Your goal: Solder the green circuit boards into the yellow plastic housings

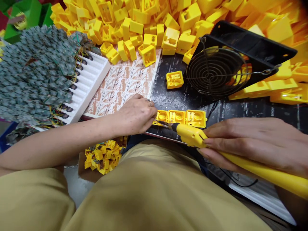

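Observation:
My right hand (250, 144) is wrapped round a yellow soldering iron (192, 134), its black collar and thin metal tip pointing left. The tip is over the leftmost visible open yellow plastic housing (161, 116) in a short row at the bench's near edge. Beside it in the row are a middle housing (176, 116) and a right housing (196, 118), open side up, with small parts inside. My left hand (141, 114), a ring on one finger, is closed at the row's left end. Its fingertips are turned away, so what they pinch is hidden.
A black fan (216, 70) with a wire guard stands right of a single yellow housing (174, 80). Piled yellow housings (134, 25) line the back. Many grey wired parts (36, 70) cover a white foam tray (92, 81) at left. Below sits a box of yellow pieces (103, 157).

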`<state>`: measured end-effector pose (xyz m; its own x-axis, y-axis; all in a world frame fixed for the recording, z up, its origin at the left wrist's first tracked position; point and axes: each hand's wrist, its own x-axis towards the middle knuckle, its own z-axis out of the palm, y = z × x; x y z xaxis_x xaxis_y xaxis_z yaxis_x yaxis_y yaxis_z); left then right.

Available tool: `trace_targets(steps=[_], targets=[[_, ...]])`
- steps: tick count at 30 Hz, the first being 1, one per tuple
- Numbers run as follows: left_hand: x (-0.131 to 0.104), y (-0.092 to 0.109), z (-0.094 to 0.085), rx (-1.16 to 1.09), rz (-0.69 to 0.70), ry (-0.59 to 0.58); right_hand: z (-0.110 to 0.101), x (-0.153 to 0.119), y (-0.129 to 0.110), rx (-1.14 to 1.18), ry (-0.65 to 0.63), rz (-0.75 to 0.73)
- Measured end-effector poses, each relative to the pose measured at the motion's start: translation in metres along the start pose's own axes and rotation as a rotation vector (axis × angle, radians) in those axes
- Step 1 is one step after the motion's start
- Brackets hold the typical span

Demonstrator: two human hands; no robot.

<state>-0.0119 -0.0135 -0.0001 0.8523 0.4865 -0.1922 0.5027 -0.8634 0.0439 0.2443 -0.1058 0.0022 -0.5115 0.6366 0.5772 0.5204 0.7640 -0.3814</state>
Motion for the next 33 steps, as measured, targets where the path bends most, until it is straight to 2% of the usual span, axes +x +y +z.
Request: trace_targets(steps=[2,3,4,6,8,12,16,18,22,24,28,30,32,33], targets=[[0.001,0.000,0.000,-0.003,0.006,-0.007,-0.009,-0.007,0.003,-0.014,-0.058,0.061],[0.001,0.000,-0.001,-0.003,0.008,-0.008,-0.013,-0.011,0.004,-0.003,-0.119,0.029],[0.001,-0.001,-0.001,-0.002,0.011,-0.006,-0.016,-0.014,0.004,0.018,-0.111,0.028],[0.001,-0.001,-0.001,0.009,0.014,0.001,-0.020,-0.017,0.003,0.010,-0.081,0.161],[0.001,-0.002,-0.001,0.028,0.016,0.013,-0.021,-0.017,0.000,0.011,-0.049,0.213],[0.002,-0.001,0.001,0.054,0.028,0.027,-0.018,-0.016,-0.001,0.016,-0.091,0.165],[0.000,0.002,-0.001,0.058,0.015,0.049,-0.016,-0.021,0.005,0.025,-0.070,0.124],[-0.004,-0.001,-0.008,-0.011,-0.041,0.135,-0.015,-0.026,0.009,0.059,-0.042,0.123],[-0.019,-0.020,-0.023,-0.318,-0.264,0.365,-0.013,-0.040,0.015,-0.002,0.005,0.197],[-0.026,-0.032,-0.023,-0.441,-0.328,0.385,-0.012,-0.047,0.018,-0.048,0.027,0.236],[-0.032,-0.038,-0.007,-0.489,-0.331,0.305,-0.009,-0.045,0.008,-0.090,0.061,0.267],[-0.030,-0.033,0.000,-0.539,-0.317,0.315,-0.005,-0.035,-0.008,-0.101,0.098,0.373],[-0.026,-0.026,0.003,-0.652,-0.292,0.331,0.000,-0.026,-0.027,-0.127,0.160,0.669],[-0.023,-0.023,0.004,-0.695,-0.276,0.325,0.002,-0.023,-0.034,-0.128,0.171,0.732]])
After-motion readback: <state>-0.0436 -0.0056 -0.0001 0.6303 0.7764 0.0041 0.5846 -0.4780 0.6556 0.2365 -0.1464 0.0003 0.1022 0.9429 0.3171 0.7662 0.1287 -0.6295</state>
